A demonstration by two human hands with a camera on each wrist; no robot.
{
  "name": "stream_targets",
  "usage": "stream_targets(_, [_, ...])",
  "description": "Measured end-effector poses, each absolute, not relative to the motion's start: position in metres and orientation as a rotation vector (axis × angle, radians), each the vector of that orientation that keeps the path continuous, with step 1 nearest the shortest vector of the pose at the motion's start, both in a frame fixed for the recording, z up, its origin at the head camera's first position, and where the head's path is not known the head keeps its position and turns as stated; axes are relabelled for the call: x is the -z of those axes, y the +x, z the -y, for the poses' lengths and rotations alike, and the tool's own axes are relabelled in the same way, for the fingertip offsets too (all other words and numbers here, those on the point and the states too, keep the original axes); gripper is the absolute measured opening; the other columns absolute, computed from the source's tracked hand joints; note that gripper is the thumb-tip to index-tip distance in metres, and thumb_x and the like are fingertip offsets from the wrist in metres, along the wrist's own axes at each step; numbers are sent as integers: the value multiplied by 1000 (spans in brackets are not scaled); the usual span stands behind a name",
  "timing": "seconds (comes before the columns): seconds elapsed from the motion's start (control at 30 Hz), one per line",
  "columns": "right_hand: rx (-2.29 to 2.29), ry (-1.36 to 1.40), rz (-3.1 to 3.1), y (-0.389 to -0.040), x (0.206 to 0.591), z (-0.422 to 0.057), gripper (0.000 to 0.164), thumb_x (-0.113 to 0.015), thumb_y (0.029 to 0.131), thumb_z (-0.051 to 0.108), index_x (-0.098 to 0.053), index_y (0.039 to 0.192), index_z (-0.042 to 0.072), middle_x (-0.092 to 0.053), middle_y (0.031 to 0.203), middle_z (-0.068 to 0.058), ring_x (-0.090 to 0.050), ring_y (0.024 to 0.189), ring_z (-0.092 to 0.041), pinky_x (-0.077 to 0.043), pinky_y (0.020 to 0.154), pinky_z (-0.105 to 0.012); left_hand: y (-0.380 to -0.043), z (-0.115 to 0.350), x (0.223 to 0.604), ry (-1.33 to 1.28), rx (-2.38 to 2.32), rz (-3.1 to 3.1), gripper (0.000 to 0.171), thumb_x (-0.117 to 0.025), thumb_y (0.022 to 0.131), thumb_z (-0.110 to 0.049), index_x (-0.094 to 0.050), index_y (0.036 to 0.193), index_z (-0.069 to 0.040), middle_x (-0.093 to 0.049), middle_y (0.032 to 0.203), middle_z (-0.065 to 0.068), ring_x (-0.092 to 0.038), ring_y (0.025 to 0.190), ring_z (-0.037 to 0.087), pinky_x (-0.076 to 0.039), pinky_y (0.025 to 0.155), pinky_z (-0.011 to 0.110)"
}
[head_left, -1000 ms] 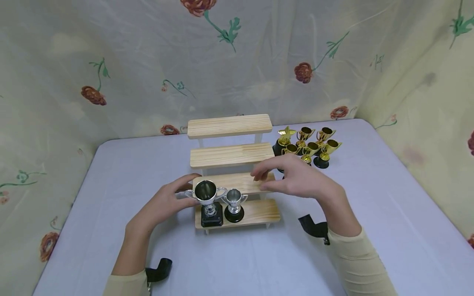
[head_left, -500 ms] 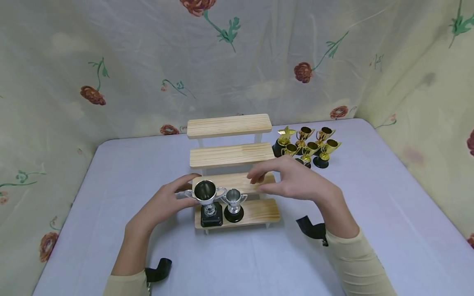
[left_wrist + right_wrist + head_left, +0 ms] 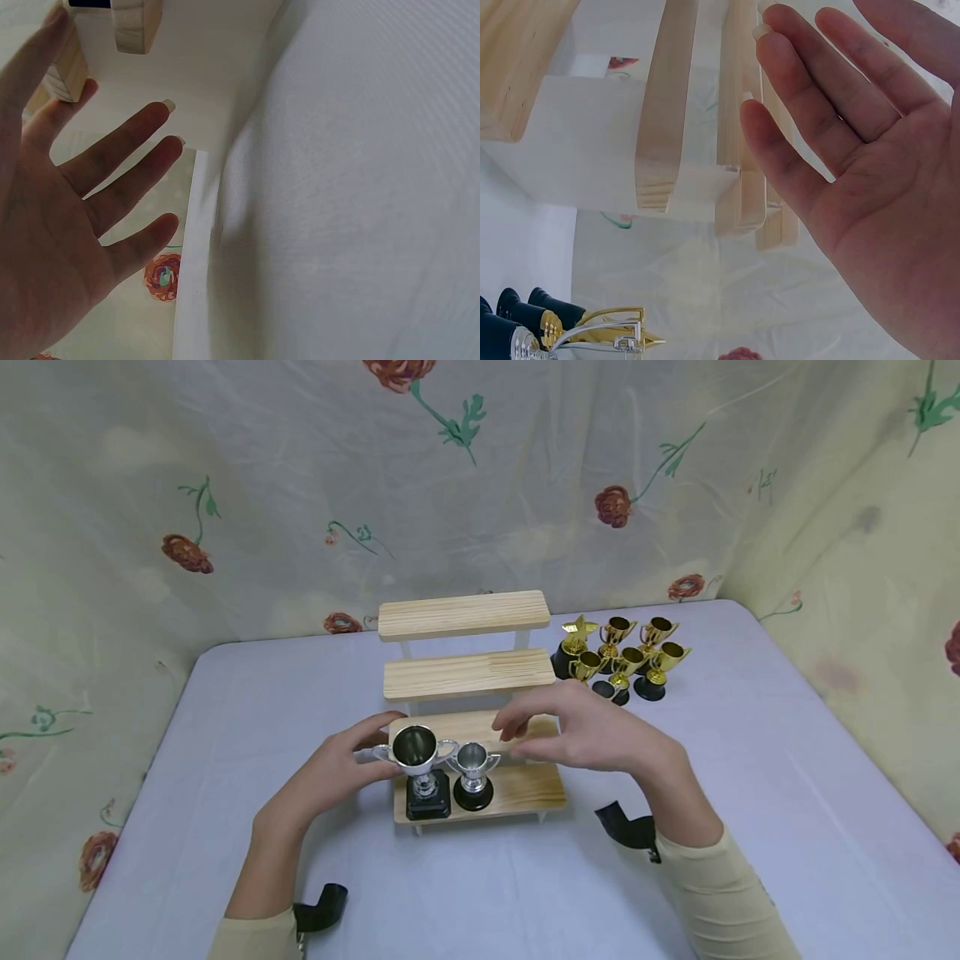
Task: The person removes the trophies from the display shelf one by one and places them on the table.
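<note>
My left hand [image 3: 341, 768] rests at the left end of a stepped wooden display rack [image 3: 528, 789], its thumb close to a large silver trophy cup [image 3: 428, 797] with a square black base. In the left wrist view its fingers are spread, with some fingertips near the shelf ends [image 3: 69, 73]. A smaller silver trophy cup [image 3: 473, 777] stands to the right of the large one on the lowest shelf. My right hand [image 3: 592, 727] hovers over the right end of the second-lowest shelf, fingers bent loosely with nothing between them. The right wrist view shows its bare palm [image 3: 885, 195].
Several gold trophy cups [image 3: 657, 675] and a gold star trophy [image 3: 576, 639] are grouped on the white-covered table [image 3: 750, 727], right of the rack. My right hand partly overlaps a silver cup there. A floral curtain [image 3: 525, 493] hangs behind the table.
My right hand has shifted a little left and nearer over the rack, uncovering more of the trophies behind it. The left hand and both silver cups on the lowest shelf have stayed put.
</note>
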State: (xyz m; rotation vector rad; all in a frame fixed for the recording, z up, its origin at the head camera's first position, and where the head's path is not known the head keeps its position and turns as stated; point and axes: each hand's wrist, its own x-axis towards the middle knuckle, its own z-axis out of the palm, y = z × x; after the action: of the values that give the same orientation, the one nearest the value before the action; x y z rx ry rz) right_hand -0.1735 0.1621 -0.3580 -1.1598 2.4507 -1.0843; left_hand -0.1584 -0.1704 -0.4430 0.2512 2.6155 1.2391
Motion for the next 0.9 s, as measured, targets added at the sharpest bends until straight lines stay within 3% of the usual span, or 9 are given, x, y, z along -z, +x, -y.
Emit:
stream_targets(0.13, [1068, -1160, -2453, -173, 358, -160, 23, -73, 90, 21, -72, 113, 16, -74, 105, 0, -68, 99, -18, -54, 90, -45, -158, 171, 443, 255, -1247, -2610, 62, -75, 81, -55, -48, 137, -50, -56, 143, -9, -52, 135, 26, -35, 107, 68])
stream_targets(0.3, [1039, -1136, -2455, -171, 357, -156, 24, -73, 91, 26, -72, 113, 18, -73, 106, 5, -67, 99, -12, -55, 90, -43, -158, 171, 443, 255, -1259, -2600, 62, -75, 82, -53, -48, 138, -50, -57, 142, -9, -52, 135, 26, -35, 107, 68])
stream_targets(0.57, [1043, -1191, -2434, -170, 358, -152, 20, -73, 90, 18, -72, 109, 22, -73, 103, 5, -67, 98, -11, -56, 88, -39, -159, 170, 444, 260, -1258, -2598, 66, -74, 81, -55, -48, 141, -45, -56, 143, -9, -52, 135, 26, -35, 107, 69])
stream_targets(0.9, [1042, -1185, -2420, -169, 359, -149, 19, -74, 89, 17, -73, 107, 22, -73, 101, 8, -68, 96, -10, -57, 86, -40, -159, 170, 445, 247, -1244, -2610, 62, -74, 80, -59, -47, 136, -53, -56, 143, -11, -52, 135, 25, -34, 108, 68])
